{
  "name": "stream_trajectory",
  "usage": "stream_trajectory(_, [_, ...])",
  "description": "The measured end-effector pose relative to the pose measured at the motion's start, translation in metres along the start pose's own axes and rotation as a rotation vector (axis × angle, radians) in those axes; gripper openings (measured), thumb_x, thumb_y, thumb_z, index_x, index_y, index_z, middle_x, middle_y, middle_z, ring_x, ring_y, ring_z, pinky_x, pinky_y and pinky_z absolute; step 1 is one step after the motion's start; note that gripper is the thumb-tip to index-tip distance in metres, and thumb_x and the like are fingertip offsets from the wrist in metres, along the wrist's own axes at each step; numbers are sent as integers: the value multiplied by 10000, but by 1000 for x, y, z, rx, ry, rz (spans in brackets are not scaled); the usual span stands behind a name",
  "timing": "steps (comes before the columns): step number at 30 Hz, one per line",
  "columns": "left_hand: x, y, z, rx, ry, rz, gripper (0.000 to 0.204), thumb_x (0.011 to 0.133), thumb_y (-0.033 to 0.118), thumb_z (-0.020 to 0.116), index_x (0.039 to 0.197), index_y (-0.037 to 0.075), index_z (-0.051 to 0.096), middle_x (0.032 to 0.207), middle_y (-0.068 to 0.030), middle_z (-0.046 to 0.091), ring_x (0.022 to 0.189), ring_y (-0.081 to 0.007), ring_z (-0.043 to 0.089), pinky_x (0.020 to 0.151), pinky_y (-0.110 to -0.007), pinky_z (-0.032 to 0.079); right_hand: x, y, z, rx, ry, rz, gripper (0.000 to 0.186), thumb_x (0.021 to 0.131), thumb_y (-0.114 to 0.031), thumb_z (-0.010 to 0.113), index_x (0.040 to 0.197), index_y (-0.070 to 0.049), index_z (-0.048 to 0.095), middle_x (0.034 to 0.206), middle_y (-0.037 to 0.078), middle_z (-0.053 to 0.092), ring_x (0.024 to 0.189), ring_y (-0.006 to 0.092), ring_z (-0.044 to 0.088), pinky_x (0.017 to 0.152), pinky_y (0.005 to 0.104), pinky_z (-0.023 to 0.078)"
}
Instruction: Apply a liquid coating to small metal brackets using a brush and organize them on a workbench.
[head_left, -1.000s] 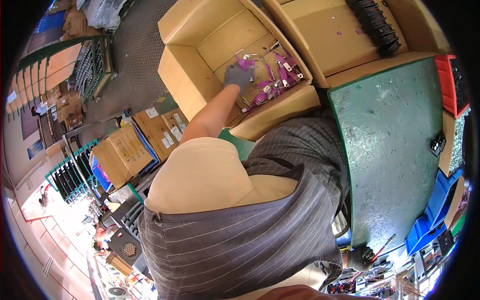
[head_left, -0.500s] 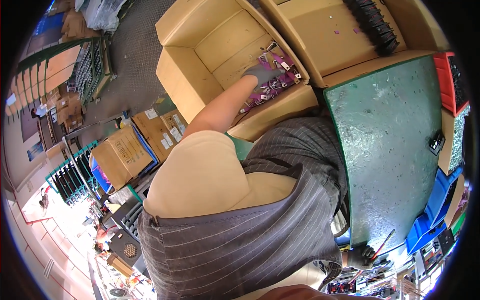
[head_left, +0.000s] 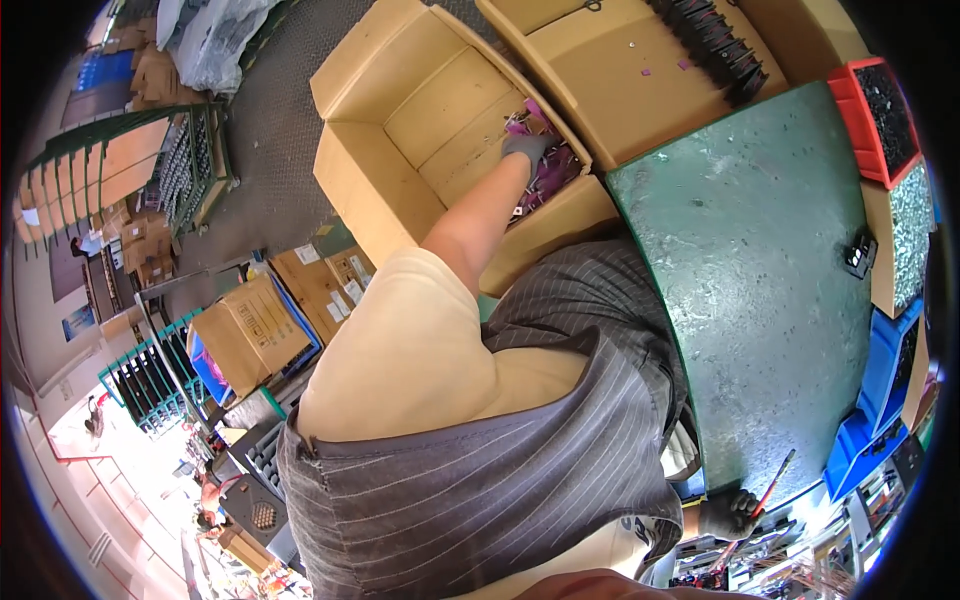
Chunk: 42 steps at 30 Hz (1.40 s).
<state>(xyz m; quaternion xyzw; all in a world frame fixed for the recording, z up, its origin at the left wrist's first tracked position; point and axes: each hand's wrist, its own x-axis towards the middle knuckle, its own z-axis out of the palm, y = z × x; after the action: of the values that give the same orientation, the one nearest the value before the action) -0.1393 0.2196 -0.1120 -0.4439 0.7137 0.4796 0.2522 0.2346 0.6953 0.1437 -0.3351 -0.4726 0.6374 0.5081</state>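
"Trouble spots?"

"Purple parts (head_left: 556, 170) lie heaped in the open cardboard box (head_left: 362, 185), at the end toward the green surface (head_left: 765, 265). The gloved left hand (head_left: 526, 149) is down among them; its fingers are hard to make out, so I can't tell whether it holds one."

"And the risk?"

"They overlap, so lifting one could drag up a tangle."

"Right hand (head_left: 728, 514)?"

"Curled around a slim red tool (head_left: 771, 489) beside the surface's edge; a slack grip could drop it."

Hands (head_left: 526, 149) wear grey gloves (head_left: 726, 515); the shirt (head_left: 400, 340) is cream, the apron (head_left: 470, 490) pinstriped.
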Motion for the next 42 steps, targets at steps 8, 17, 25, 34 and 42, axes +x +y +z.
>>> stream_trajectory(8, [29,-29,-31,-655,-291,-106,112,744,132,627,772,23,616,631,-81,584,544,-191,558,479,-307,443,4,9,-14,154,-162,60,231,780,-154,504,918,9,593,697,101,456,548,162,373,472,244,296])
stream_trajectory(17, [-12,-16,-107,-786,-184,188,160,818,209,549,880,61,542,764,-94,583,634,-206,582,550,-342,527,10,17,-30,218,-174,118,283,767,-186,513,932,31,590,710,115,473,586,185,412,496,260,335])
stream_trajectory(25, [-50,57,-153,-1002,-498,520,113,819,224,563,851,123,524,754,-29,562,620,-164,547,627,-324,486,14,16,-34,318,-353,127,314,836,-215,473,1021,19,572,694,87,475,546,127,373,472,224,317])
stream_trajectory(34, [-303,190,-21,-200,-1022,789,241,828,165,558,1015,15,534,763,-83,591,603,-192,592,596,-310,527,-7,23,-22,379,-232,118,315,824,-216,521,1032,17,560,698,75,463,576,128,402,464,199,329])
stream_trajectory(42, [-342,186,147,388,-1236,711,259,862,229,554,968,-5,583,784,-58,617,667,-121,598,621,-249,495,-20,22,-11,392,-182,114,267,845,-196,497,1017,-2,561,729,76,505,577,127,417,472,210,331])
